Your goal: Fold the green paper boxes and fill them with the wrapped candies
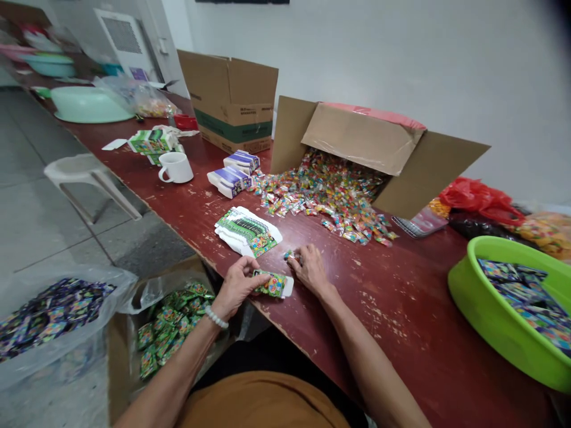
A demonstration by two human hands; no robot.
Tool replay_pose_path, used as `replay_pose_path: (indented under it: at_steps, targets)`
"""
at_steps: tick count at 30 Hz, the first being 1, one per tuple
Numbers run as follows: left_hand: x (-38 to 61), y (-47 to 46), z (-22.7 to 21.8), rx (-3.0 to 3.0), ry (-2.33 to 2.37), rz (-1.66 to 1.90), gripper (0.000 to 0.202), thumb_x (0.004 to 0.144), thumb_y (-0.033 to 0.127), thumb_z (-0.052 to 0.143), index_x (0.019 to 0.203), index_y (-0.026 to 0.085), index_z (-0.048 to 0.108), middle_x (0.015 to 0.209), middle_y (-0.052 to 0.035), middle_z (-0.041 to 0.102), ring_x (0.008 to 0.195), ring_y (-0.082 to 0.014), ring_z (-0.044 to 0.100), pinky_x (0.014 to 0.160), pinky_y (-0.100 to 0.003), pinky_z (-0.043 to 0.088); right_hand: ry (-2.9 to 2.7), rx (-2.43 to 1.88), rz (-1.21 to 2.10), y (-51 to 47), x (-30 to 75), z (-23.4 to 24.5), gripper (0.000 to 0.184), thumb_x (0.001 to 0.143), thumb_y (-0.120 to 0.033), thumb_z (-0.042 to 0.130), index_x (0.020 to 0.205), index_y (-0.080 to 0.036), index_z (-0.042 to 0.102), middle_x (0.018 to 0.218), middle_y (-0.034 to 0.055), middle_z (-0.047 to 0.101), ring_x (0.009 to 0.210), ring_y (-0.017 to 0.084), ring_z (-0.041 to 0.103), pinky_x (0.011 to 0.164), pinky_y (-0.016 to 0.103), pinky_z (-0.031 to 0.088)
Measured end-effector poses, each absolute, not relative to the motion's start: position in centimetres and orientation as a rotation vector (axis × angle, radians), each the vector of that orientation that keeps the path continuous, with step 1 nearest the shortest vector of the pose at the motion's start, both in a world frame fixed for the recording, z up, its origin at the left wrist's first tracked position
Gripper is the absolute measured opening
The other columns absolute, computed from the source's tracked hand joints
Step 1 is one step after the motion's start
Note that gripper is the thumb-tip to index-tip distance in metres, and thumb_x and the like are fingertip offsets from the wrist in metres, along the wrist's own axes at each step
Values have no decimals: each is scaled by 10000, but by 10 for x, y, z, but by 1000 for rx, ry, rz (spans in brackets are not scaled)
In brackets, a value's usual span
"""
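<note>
My left hand [238, 286] is closed on a small green printed carton [274, 285] at the table's near edge. The carton's white end flap stands out toward my right hand [308, 268]. That hand's fingers are pinched on a small wrapped candy [289, 255] just above the tabletop. Behind my hands lies a fanned stack of flat green cartons [250, 230]. Farther back, a heap of wrapped candies [330, 190] spills from a cardboard box [366, 137] tipped on its side.
A white mug [175, 167], purple cartons [232, 179] and an upright cardboard box [232, 101] stand farther back. On the right is a lime-green basin [491, 321] of dark packets. Below left are a box of green packets [172, 324] and a bag of purple packets [53, 315].
</note>
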State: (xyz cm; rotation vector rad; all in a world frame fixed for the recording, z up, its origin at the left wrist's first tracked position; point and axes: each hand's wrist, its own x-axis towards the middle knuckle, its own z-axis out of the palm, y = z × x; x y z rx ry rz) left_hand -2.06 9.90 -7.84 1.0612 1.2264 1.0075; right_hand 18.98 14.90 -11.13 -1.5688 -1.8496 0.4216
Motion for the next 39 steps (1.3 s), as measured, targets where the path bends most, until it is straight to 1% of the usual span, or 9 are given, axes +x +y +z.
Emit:
replay_pose_path:
  at_steps: [7,12,17,22,25,29,32,37,39]
  targets:
    - [-36,91,-65,1340,1088,682,423,614,283,795,967,150,603,777,9,611,648,-133,535,536,-208,409,-1701,-1496,815,120,199,-89,353,896,-510,506,945,-175,601,652,-18,580,555,140,519,538,247,425]
    - [-32,85,-64,1109,1053,701,435,673,375,783,979,136,586,878,-40,635,730,-166,591,622,-265,506,-1626,-1266,1062,87,195,-74,251,879,-427,566,936,-186,610,766,11,632,650,146,563,602,257,447]
    - [-28,76,-66,909,954,795,461,664,361,822,908,179,475,918,-35,638,741,-176,638,705,-340,554,-1874,-1210,705,80,194,-63,100,894,-265,555,916,-204,632,870,48,631,764,169,588,707,287,468]
    - [-23,69,-64,1004,860,855,441,675,336,819,867,182,453,836,1,602,713,-146,608,686,-298,543,-1988,-1204,520,78,192,-45,107,899,-172,529,908,-199,632,860,59,583,742,164,578,679,273,470]
    - [-15,67,-59,1107,829,758,419,661,314,814,880,171,488,800,10,585,700,-135,584,635,-245,512,-2138,-1075,649,74,190,-38,122,917,-173,515,935,-207,630,879,50,620,776,156,604,704,266,474]
    - [1,64,-55,1185,760,630,470,697,275,761,1094,158,538,867,-28,606,698,-138,561,600,-236,495,-2008,-1063,923,73,187,-36,277,912,-207,518,1188,-222,520,889,29,694,773,155,652,716,283,500]
    - [9,62,-54,1134,733,708,502,724,291,734,1161,156,528,844,-26,588,628,-122,539,557,-237,486,-1764,-1182,974,75,184,-38,283,869,-228,561,1148,-216,521,855,27,721,747,172,672,693,296,511]
    - [13,59,-54,999,759,804,415,693,300,765,1034,152,580,735,-1,589,540,-114,535,506,-224,472,-1812,-1147,954,70,180,-35,210,863,-235,567,1072,-237,577,822,16,718,710,167,648,683,293,491]
    - [13,60,-54,874,754,828,358,769,427,697,973,147,607,690,-17,599,527,-133,552,497,-237,477,-1682,-1084,1007,68,179,-32,174,894,-272,525,1056,-238,580,871,20,703,695,148,623,673,282,488]
